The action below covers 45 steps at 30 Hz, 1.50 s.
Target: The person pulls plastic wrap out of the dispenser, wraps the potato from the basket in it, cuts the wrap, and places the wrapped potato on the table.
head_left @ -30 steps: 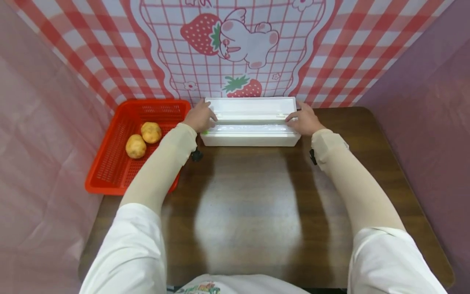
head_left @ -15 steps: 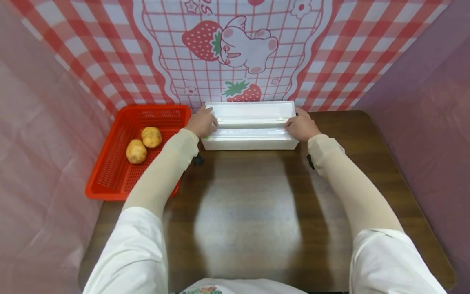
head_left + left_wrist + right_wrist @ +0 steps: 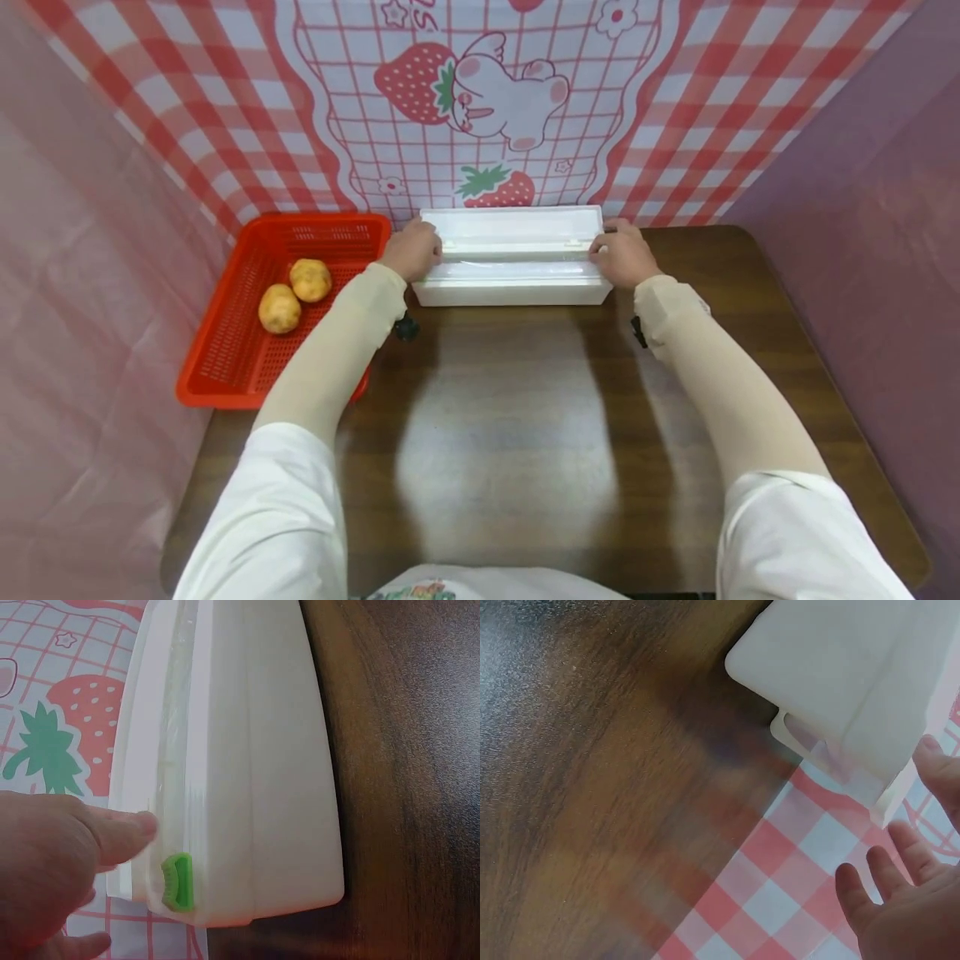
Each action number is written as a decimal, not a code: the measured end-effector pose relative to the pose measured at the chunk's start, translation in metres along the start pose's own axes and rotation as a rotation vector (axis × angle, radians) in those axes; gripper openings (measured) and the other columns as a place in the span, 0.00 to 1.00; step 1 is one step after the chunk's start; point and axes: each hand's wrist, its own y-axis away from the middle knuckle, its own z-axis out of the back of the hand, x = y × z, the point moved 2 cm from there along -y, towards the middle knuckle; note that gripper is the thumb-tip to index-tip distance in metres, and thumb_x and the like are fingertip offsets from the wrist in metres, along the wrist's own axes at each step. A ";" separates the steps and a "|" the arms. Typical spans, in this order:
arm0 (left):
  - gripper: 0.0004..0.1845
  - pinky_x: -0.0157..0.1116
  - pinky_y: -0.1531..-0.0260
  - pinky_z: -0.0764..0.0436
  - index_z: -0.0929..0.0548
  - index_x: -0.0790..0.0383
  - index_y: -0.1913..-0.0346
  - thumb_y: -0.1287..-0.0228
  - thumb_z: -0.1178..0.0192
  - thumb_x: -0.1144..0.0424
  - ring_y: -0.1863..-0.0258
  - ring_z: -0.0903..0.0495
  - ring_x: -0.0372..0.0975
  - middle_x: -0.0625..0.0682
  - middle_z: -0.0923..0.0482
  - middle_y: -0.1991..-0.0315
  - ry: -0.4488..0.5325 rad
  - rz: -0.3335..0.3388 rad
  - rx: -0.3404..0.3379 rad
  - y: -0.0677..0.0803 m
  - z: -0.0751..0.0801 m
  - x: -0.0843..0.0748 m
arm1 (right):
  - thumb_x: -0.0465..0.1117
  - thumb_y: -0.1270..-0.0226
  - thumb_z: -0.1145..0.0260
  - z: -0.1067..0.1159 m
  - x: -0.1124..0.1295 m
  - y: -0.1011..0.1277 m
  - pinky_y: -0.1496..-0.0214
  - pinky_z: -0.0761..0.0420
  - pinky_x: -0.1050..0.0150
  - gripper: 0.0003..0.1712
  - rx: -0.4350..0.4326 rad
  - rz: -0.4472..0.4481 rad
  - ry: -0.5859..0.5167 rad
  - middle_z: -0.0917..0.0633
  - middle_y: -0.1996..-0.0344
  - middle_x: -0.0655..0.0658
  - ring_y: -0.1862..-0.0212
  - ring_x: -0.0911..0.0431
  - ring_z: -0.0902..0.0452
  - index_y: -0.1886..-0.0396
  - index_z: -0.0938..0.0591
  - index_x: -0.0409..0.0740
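Observation:
A long white cling film dispenser (image 3: 513, 295) stands at the table's back edge, its lid (image 3: 512, 223) raised toward the backdrop. Clear film shows inside along its length. The left hand (image 3: 412, 250) pinches the lid's left end, its thumb (image 3: 139, 825) over the lid and the other fingers partly hidden behind. A green slider (image 3: 178, 883) sits at that end of the dispenser. At the opposite end is the right hand (image 3: 624, 255), thumb tip right at the lid's edge. Its other fingers (image 3: 891, 874) are spread loosely beside the lid corner.
A red plastic basket (image 3: 198, 367) with two potatoes (image 3: 279, 309) stands on the left of the wooden table (image 3: 517, 433). A red-and-white checked cloth (image 3: 247, 108) hangs behind, with pink curtains (image 3: 75, 333) at both sides.
The right hand has shifted slightly outward from the dispenser's right end over the last half second. The left hand stays nearly in place. The whole view has tilted a little.

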 end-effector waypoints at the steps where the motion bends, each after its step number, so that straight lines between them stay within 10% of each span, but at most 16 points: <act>1: 0.10 0.46 0.55 0.24 0.16 0.61 0.72 0.31 0.40 0.67 0.53 0.30 0.48 0.54 0.27 0.60 0.000 -0.003 -0.011 0.001 0.002 0.000 | 0.35 0.27 0.40 0.001 0.001 0.000 0.34 0.37 0.38 0.11 0.000 0.003 0.002 0.34 0.32 0.30 0.31 0.33 0.43 0.59 0.14 0.34; 20: 0.05 0.49 0.48 0.23 0.12 0.61 0.63 0.31 0.37 0.64 0.53 0.27 0.48 0.55 0.22 0.56 0.020 0.028 -0.053 0.010 0.011 -0.002 | 0.36 0.26 0.46 0.006 0.008 0.009 0.43 0.36 0.37 0.08 -0.043 -0.017 0.020 0.22 0.57 0.37 0.54 0.41 0.29 0.58 0.21 0.37; 45: 0.07 0.46 0.56 0.23 0.14 0.60 0.63 0.29 0.37 0.61 0.60 0.27 0.47 0.53 0.24 0.63 -0.016 0.052 -0.077 0.011 0.027 -0.002 | 0.33 0.30 0.43 0.021 0.024 0.013 0.46 0.35 0.39 0.06 -0.168 -0.040 0.066 0.20 0.61 0.36 0.56 0.40 0.27 0.61 0.21 0.37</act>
